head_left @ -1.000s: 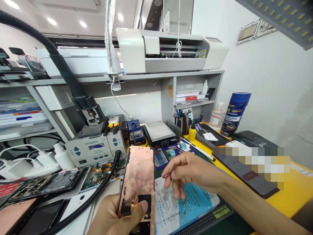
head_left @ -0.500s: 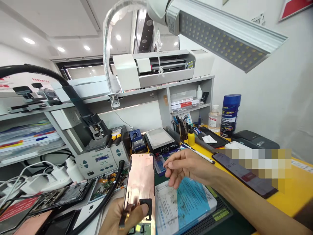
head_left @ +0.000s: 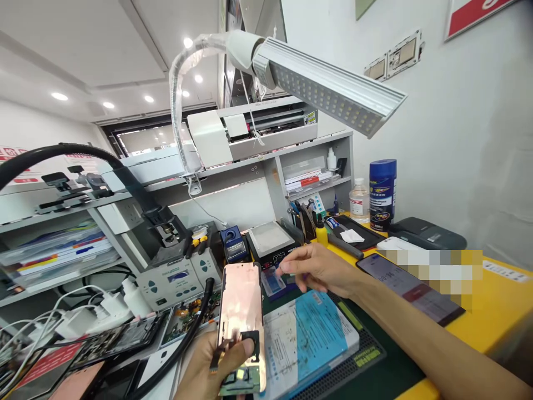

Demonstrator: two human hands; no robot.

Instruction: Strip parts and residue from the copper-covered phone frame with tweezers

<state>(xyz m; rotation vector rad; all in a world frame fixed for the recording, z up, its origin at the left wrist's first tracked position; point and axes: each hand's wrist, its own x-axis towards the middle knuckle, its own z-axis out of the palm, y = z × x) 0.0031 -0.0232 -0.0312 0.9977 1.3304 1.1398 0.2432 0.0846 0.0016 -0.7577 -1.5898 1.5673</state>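
My left hand [head_left: 227, 361] grips the lower part of a copper-coloured phone panel [head_left: 240, 294], with the thumb over a black square patch and a green circuit board at the bottom end. The panel stands nearly upright in view. My right hand [head_left: 312, 269] is raised above a blue and white box [head_left: 308, 339], to the right of the panel and apart from it. Its thumb and index finger are pressed together; anything between them is too small to make out. The box lies on a green mat [head_left: 375, 383].
A phone [head_left: 410, 289] showing a timer lies at the right on the yellow table. A black hose [head_left: 187, 344] curves left of my left hand, beside a tray of small parts [head_left: 183, 322]. Behind are a hot plate [head_left: 270, 239], a yellow bottle [head_left: 321, 233] and a blue can [head_left: 382, 194].
The whole view has shifted, and the lamp appears smaller and lower. My left hand still holds the panel. My right hand keeps its pinch, with its other fingers curled a little differently.
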